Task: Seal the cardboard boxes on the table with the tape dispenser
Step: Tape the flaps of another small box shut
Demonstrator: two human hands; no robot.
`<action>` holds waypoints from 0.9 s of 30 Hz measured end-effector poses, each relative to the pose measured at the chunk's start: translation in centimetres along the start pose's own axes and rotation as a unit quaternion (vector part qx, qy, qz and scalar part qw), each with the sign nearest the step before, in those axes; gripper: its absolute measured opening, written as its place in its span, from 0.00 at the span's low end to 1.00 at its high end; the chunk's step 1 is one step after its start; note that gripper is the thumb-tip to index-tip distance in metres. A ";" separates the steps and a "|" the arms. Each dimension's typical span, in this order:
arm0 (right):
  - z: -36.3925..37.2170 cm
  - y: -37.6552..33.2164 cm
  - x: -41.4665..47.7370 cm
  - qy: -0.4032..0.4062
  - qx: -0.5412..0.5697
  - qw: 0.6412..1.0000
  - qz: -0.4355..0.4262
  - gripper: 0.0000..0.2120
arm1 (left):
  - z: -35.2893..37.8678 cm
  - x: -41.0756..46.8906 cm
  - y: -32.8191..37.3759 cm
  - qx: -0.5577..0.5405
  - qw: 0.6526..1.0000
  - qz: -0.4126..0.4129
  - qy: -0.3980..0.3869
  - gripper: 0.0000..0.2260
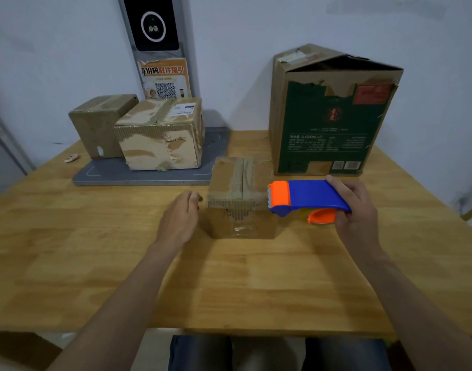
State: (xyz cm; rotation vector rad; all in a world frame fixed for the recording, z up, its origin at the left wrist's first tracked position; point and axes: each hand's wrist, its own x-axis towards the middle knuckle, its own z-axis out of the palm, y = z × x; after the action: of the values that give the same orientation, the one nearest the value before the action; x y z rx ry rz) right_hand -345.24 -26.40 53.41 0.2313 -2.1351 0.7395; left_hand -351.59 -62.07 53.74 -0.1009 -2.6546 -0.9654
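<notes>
A small cardboard box (240,196) stands in the middle of the wooden table (95,250), with a tape strip along its top seam. My right hand (355,210) holds a blue and orange tape dispenser (307,196) just right of this box, its orange toothed end beside the box's top right edge. My left hand (181,218) hovers just left of the box with loosely curled fingers, holding nothing. Two taped boxes, a small one (101,124) and a bigger one (162,135), stand on a grey scale platform (149,175) at the back left.
A tall green-printed carton (328,116) with its top flaps raised stands at the back right. A grey post with a dark screen and a QR poster (165,79) rises behind the platform. A small pale object (71,158) lies near the table's left edge.
</notes>
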 end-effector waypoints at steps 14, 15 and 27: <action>0.1 0.3 -0.1 -0.009 -0.005 1.000 -0.002 0.30 | -0.7 -0.2 5.0 0.343 0.916 0.193 -0.075 0.57; 0.2 0.2 -0.2 -0.009 -0.006 1.000 0.002 0.30 | -0.6 -0.3 5.3 0.352 0.913 0.194 -0.076 0.58; -0.3 0.0 -0.1 -0.025 -0.019 0.999 0.010 0.30 | 2.5 -1.2 8.5 0.307 0.922 0.229 -0.048 0.55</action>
State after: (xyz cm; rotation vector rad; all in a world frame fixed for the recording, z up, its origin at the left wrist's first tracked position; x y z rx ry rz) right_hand -344.95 -26.21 53.50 0.2105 -2.2000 0.7106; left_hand -349.67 -53.85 56.76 -0.5995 -2.6971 0.0317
